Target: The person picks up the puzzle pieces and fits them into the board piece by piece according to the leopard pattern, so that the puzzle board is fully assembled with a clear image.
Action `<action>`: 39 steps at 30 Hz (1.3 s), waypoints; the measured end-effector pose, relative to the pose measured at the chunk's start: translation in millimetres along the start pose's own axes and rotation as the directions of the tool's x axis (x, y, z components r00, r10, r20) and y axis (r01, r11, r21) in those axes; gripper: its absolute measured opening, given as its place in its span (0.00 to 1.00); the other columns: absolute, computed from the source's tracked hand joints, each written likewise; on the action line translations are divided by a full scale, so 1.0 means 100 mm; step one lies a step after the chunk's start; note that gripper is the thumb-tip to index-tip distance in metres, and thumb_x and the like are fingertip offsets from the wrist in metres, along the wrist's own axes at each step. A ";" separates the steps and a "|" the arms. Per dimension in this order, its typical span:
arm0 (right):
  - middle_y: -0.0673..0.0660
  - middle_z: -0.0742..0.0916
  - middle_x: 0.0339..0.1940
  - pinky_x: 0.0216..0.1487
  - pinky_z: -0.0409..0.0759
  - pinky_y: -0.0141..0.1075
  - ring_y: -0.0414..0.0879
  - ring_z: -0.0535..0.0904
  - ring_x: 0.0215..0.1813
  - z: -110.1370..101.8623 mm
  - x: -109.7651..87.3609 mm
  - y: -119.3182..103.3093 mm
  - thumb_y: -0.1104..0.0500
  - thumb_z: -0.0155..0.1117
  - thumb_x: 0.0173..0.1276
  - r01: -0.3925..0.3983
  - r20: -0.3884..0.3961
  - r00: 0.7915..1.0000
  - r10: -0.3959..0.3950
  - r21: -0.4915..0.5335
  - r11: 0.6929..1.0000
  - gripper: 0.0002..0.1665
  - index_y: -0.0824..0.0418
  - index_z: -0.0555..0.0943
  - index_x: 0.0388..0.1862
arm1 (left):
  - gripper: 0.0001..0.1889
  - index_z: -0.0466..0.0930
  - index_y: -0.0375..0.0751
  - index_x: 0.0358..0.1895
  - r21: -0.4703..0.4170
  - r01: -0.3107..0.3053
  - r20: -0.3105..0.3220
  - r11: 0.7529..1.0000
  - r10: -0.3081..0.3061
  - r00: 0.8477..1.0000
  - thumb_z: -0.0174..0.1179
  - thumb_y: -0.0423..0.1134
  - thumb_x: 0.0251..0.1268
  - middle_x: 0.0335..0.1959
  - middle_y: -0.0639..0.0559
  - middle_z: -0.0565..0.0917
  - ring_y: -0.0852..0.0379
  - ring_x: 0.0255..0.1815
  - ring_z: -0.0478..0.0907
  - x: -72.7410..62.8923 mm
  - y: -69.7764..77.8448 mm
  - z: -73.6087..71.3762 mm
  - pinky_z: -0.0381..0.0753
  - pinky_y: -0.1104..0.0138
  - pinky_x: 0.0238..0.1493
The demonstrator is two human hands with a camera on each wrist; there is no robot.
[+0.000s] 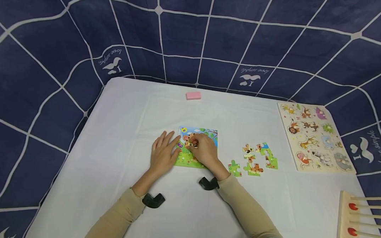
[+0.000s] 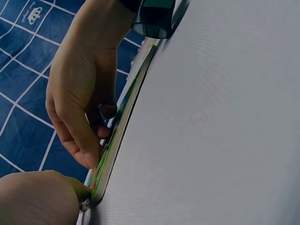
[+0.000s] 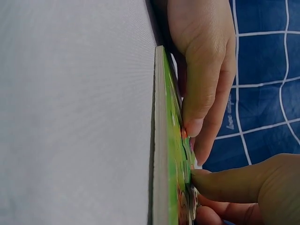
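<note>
A jigsaw puzzle board with a green meadow and an orange spotted animal lies on the white table. Beside its left edge my left hand is laid with fingers spread, thumb touching the board's edge. My right hand is over the board, fingers curled, thumb and fingertips pinching a puzzle piece. The right wrist view shows that piece close over the board's surface. Most of the piece is hidden by the fingers. To the right lie several loose puzzle pieces, green, blue and orange.
A pink block sits at the back of the table. On the right lies a wooden animal peg board. A wooden rack with red-tipped sticks stands at the front right. A blue checked curtain surrounds the table.
</note>
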State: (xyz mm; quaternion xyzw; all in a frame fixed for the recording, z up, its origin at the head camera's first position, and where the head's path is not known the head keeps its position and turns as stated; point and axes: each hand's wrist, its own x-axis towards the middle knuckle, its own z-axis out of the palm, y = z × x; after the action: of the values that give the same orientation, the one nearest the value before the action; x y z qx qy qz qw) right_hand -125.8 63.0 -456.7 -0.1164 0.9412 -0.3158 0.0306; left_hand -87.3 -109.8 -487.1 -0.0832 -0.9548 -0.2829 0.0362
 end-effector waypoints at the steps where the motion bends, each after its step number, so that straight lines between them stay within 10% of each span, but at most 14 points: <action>1: 0.52 0.85 0.32 0.34 0.76 0.34 0.43 0.79 0.34 0.00 0.00 0.00 0.56 0.77 0.56 0.003 -0.001 1.000 -0.003 -0.006 1.000 0.10 0.56 0.85 0.34 | 0.24 0.70 0.46 0.70 -0.001 0.001 -0.001 1.000 -0.001 1.000 0.52 0.44 0.72 0.75 0.43 0.63 0.42 0.79 0.48 0.00 0.00 0.00 0.44 0.46 0.76; 28: 0.51 0.85 0.33 0.39 0.77 0.37 0.45 0.79 0.39 -0.02 -0.04 0.00 0.58 0.75 0.57 0.096 0.012 0.995 -0.095 -0.089 0.991 0.06 0.55 0.86 0.33 | 0.22 0.76 0.49 0.65 0.001 0.059 -0.065 0.998 -0.058 0.996 0.57 0.45 0.70 0.73 0.46 0.68 0.44 0.78 0.54 0.00 0.07 0.07 0.50 0.47 0.74; 39: 0.59 0.85 0.36 0.36 0.72 0.37 0.51 0.77 0.36 -0.68 -0.09 0.16 0.61 0.72 0.61 0.073 -0.050 0.996 -0.067 0.122 0.990 0.08 0.62 0.87 0.39 | 0.21 0.77 0.49 0.64 -0.020 0.072 -0.080 0.997 -0.073 0.994 0.58 0.46 0.69 0.73 0.46 0.67 0.43 0.78 0.54 0.04 0.04 0.05 0.50 0.46 0.73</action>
State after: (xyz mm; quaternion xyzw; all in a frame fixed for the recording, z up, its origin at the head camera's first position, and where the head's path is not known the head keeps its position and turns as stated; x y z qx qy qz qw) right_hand -129.2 117.6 -412.6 -0.1398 0.9157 -0.3768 0.0049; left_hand -90.2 -103.0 -488.3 -0.0373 -0.9526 -0.2952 0.0636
